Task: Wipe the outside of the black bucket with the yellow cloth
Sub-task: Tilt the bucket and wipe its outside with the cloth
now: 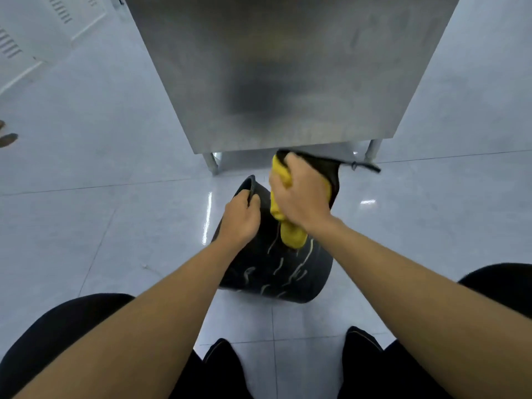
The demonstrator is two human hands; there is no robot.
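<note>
The black bucket [276,272] lies tilted on the floor tiles, its open mouth facing away from me and its base towards my feet. Pale squiggly streaks mark its outer wall. My left hand [240,218] grips the bucket's rim on the left side. My right hand [300,194] presses the bunched yellow cloth [292,236] against the upper outside wall near the far rim. Part of the cloth hangs below my wrist. The bucket's handle [364,166] sticks out to the right past the rim.
A stainless steel table [288,73] stands just beyond the bucket, its legs [212,164] close to the rim. A white vented cabinet [34,33] is at the far left. Someone's shoe [8,139] shows at the left edge. My dark-trousered knees and shoes [221,367] frame the bottom.
</note>
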